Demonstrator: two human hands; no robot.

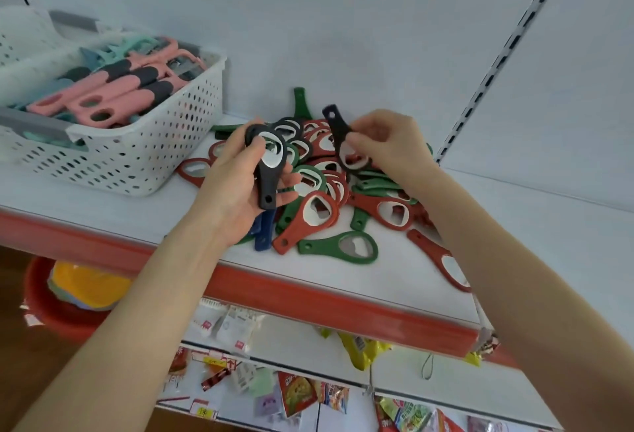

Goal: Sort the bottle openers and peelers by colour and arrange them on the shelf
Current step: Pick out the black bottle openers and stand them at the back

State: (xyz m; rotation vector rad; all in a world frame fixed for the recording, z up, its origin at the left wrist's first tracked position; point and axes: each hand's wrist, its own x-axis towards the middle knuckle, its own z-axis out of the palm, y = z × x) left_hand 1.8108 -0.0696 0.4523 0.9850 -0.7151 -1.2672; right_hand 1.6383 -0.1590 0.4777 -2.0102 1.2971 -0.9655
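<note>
At the centre of the frame, both hands hover above a pile of bottle openers (322, 212) that lies on a white shelf (514, 225). The left hand (240, 184) has its fingers and thumb curled round a small stack of black bottle openers (267, 188), their handles pointing toward the lower edge of the frame. The right hand (387, 143), just right of it, pinches one dark opener (338, 129) between thumb and fingertips, its handle tilted up and to the left, its ring hanging over the pile. The pile mixes red, green, black and blue openers, loosely overlapping; a green one (319, 246) lies at its near edge and a red one (435, 256) at its right fringe. At the upper left a white perforated basket (144, 157) stands on the same shelf, holding pink and teal peelers (113, 88) with dark grips. A red strip (308, 297) runs along the shelf's front edge. Below it, in the lower part of the frame, packets (298, 394) lie on a lower shelf, and a red tub (44, 311) sits at the lower left
</note>
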